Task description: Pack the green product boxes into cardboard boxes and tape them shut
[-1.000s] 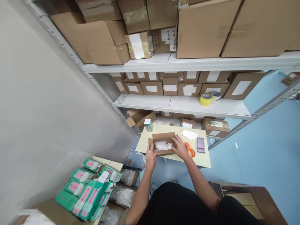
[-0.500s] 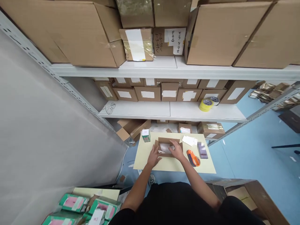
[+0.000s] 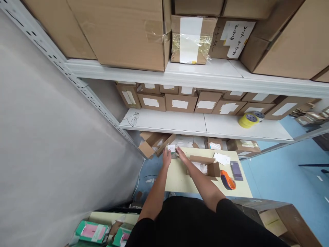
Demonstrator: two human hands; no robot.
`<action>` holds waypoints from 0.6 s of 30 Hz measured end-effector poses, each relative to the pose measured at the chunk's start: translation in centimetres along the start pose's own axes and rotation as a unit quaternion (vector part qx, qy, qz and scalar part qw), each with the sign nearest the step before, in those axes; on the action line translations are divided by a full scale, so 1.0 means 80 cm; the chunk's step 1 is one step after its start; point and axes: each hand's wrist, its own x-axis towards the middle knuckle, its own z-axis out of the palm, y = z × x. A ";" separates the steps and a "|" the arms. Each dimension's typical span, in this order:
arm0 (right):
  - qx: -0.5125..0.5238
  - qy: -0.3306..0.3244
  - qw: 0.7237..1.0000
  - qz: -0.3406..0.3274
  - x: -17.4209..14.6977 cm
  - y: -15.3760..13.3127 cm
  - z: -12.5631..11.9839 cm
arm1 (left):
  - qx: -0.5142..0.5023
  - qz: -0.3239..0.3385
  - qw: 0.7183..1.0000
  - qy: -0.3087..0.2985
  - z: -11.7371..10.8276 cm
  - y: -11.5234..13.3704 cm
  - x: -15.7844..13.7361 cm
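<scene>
A small white-topped green box [image 3: 171, 148] stands at the far left of the pale yellow table [image 3: 177, 181]. My left hand [image 3: 167, 158] grips its left side, and my right hand [image 3: 182, 155] closes on it from the right. The fingers are small in view and partly hidden by the box. Under my right forearm sits an open cardboard box [image 3: 214, 170], flaps up, with crumpled white packing material [image 3: 203, 168] inside.
On the table's right lie white paper slips [image 3: 221, 159], an orange tape dispenser [image 3: 228, 180] and a blurred purple item [image 3: 236, 171]. Shelves with cartons rise ahead; yellow tape rolls [image 3: 248, 120] sit on the middle shelf [image 3: 164, 119]. An open carton [image 3: 154, 141] stands beyond the table's left corner.
Both hands have left the open cardboard box and moved left and away from me onto the small green box. The view has turned left.
</scene>
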 end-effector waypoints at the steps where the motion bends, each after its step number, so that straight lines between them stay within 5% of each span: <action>1: 0.031 -0.011 0.999 0.021 0.000 0.004 0.012 | 0.001 -0.017 1.000 -0.012 -0.004 -0.002 0.011; 8: 0.080 -0.022 0.992 0.092 -0.007 0.000 0.026 | 0.043 0.032 0.998 -0.019 -0.023 -0.012 0.034; 14: -0.027 0.070 0.997 -0.017 -0.017 -0.018 -0.031 | 0.026 0.055 0.997 0.049 -0.063 0.011 0.035; 18: -0.097 0.156 0.981 -0.061 -0.041 -0.015 -0.069 | -0.072 0.093 0.992 0.035 -0.080 0.033 0.007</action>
